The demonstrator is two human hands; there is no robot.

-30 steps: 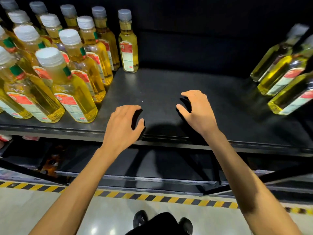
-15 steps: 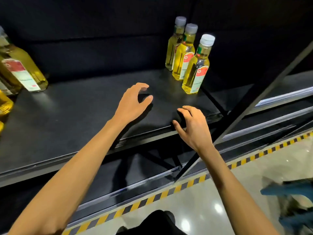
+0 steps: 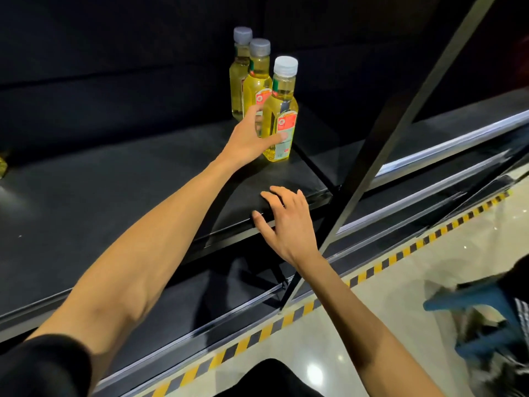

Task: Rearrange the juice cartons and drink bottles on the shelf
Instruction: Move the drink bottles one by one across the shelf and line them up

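While three yellow drink bottles are standing in a tight row on the black shelf [image 3: 114,181], toward one o'clock in the view, the left hand [image 3: 247,140] is closing on the front bottle [image 3: 282,101]. Its thumb is pressing on the red-and-white label and its fingers [image 3: 252,113] are curling round the far side, showing through the yellow liquid. This white-capped bottle is standing upright near the shelf's front corner. The middle bottle [image 3: 257,87] is standing just behind it at eleven o'clock, and the back bottle [image 3: 236,81] is standing further along the same line; both have grey caps. At six o'clock from the front bottle, the right hand [image 3: 286,224] is resting on the shelf's front edge, holding nothing, with its fingers [image 3: 282,193] spread and lightly bent. A dark upright post [image 3: 400,124] is slanting across the view at three o'clock from the bottles. Below the shelf, yellow-and-black hazard tape [image 3: 372,270] is running along the glossy pale floor [image 3: 329,339]. A blurred blue object [image 3: 472,296] is showing at four o'clock, and a black sleeve [image 3: 43,368] is covering the left upper arm at seven o'clock.
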